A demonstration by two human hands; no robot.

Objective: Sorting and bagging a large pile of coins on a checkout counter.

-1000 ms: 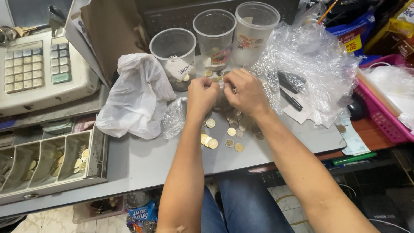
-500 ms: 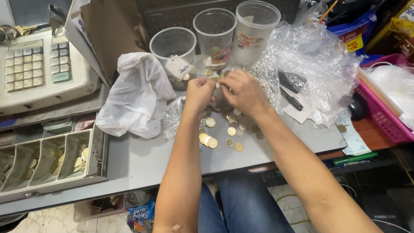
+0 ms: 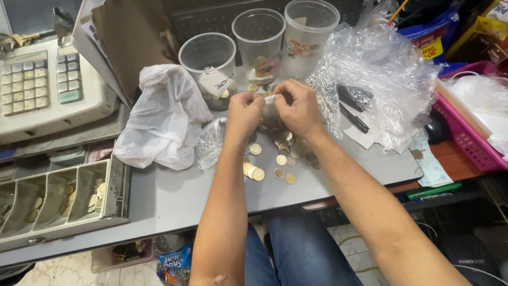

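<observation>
My left hand (image 3: 244,113) and my right hand (image 3: 299,107) meet over the grey counter (image 3: 174,196), both pinching the top of a small clear plastic bag of coins (image 3: 271,117). The bag hangs between the two hands and is partly hidden by my fingers. Loose coins (image 3: 267,168) lie scattered on the counter just below and in front of the hands. Three clear plastic cups (image 3: 207,59) stand in a row behind the hands, with a few coins at their bottoms.
A crumpled white plastic bag (image 3: 161,117) lies to the left. A cash register (image 3: 47,90) with its open coin drawer (image 3: 58,198) fills the left side. Crinkled clear plastic (image 3: 381,74) and pens (image 3: 353,117) sit on the right, beside a pink basket (image 3: 468,137).
Both hands have stayed together over the coins, shifting slightly while working the top of the small bag. Nothing else has moved.
</observation>
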